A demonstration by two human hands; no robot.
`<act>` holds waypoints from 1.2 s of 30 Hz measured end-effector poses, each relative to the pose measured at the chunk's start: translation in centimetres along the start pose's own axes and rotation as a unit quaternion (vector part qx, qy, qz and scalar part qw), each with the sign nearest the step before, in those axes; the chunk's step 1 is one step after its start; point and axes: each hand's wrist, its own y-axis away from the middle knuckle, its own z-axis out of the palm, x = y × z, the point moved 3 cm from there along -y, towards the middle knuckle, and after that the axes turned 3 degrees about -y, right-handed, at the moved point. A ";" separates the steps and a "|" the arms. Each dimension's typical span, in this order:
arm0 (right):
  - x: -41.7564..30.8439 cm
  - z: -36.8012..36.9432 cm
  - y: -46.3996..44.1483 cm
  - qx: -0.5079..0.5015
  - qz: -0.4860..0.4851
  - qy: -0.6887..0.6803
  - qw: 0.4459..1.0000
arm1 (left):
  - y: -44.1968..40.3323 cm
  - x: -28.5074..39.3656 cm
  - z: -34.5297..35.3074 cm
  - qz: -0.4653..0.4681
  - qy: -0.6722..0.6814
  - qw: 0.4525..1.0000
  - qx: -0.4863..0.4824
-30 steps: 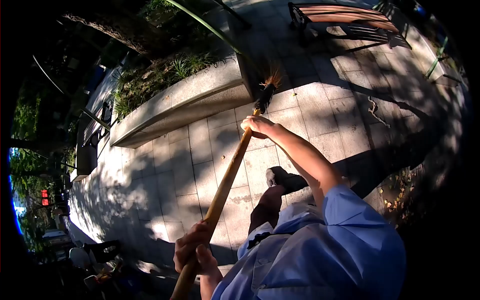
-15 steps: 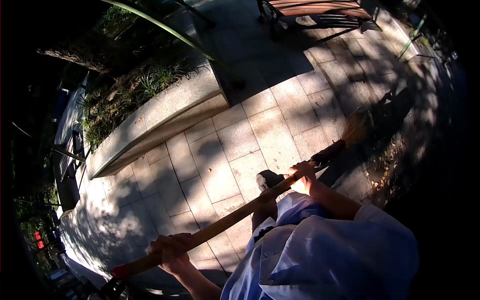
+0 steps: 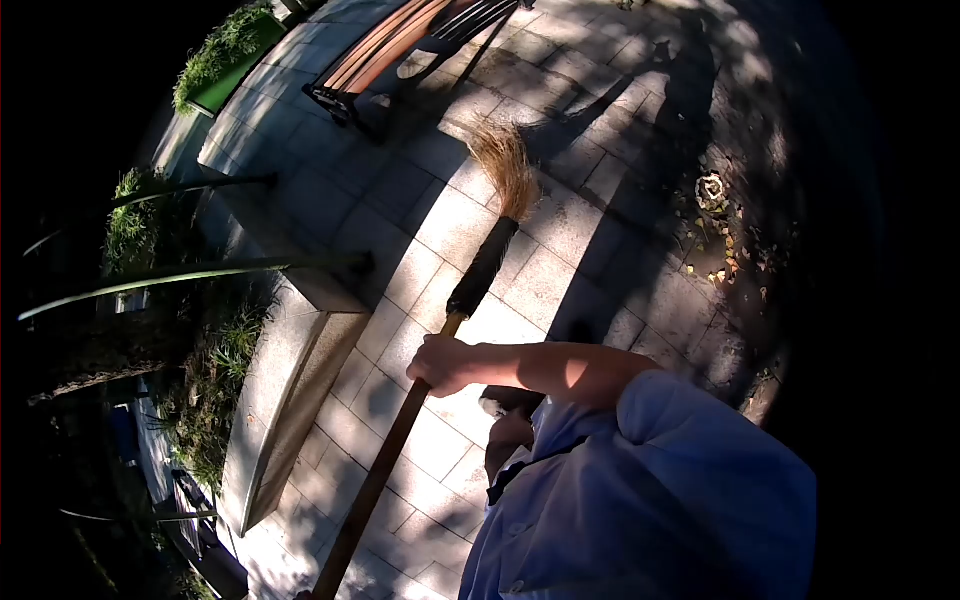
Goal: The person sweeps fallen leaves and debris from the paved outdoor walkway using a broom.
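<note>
A straw broom [image 3: 375, 480] slants up across the view, its wooden handle rising from the bottom edge. Near the dark wrapped neck, my right hand [image 3: 442, 364] is closed round the handle. The pale bristles [image 3: 505, 165] fan out over the paving at the top, close to the bench. Only a sliver of my left hand [image 3: 303, 596] shows, at the handle on the bottom edge; the rest of it is cut off.
A slatted bench [image 3: 385, 45] stands at the top. The stone planter edge [image 3: 275, 410] runs along the left, with plants behind it. Thin green poles [image 3: 150, 285] lean across there. Fallen leaves [image 3: 722, 262] lie on shaded ground at right.
The view has turned. The broom's bristles have swung from the right side to the upper middle, with my right hand still round the handle. My left hand has slipped almost out of frame.
</note>
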 end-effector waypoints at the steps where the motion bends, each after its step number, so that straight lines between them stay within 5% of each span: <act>1: 2.2 -0.8 2.0 -0.012 0.052 0.012 0.999 | 0.3 -1.0 3.1 -0.042 -0.025 0.999 0.002; 5: 10.3 -5.3 15.1 0.099 0.124 -0.004 0.987 | 3.8 -1.5 22.0 -0.043 -0.121 0.987 -0.097; 9: 18.5 -9.6 28.6 0.041 0.296 0.035 0.954 | 7.8 -8.2 32.4 -0.200 -0.017 0.954 -0.222; 11: 20.6 -12.9 35.3 0.111 0.319 0.005 0.941 | 11.5 -8.5 38.8 -0.210 0.068 0.929 -0.296; 15: 21.2 -19.7 42.3 0.168 0.422 0.092 0.886 | 12.9 -8.5 45.5 -0.225 0.099 0.907 -0.343; 21: 15.7 -25.9 40.2 0.332 0.412 0.143 0.836 | 3.2 -8.1 49.2 -0.148 0.245 0.866 -0.411; 25: 11.9 -26.5 38.5 0.469 0.412 0.145 0.767 | -3.7 -7.5 56.3 -0.176 0.414 0.714 -0.537; 26: 11.8 -26.0 38.2 0.475 0.425 0.134 0.759 | -4.7 -8.3 58.3 -0.177 0.378 0.749 -0.514; 29: 11.1 -24.2 38.8 0.572 0.494 0.163 0.634 | -2.7 -7.8 68.0 -0.202 0.432 0.624 -0.620; 31: 11.1 -22.1 39.5 0.602 0.541 0.144 0.569 | 0.2 -7.9 74.3 -0.191 0.382 0.623 -0.656; 33: 10.3 -20.6 39.7 0.600 0.605 0.122 0.508 | 3.8 -7.3 79.1 -0.238 0.345 0.552 -0.721; 36: 10.8 -14.9 39.9 0.630 0.669 0.093 0.382 | 10.4 -7.0 84.1 -0.302 0.349 0.374 -0.804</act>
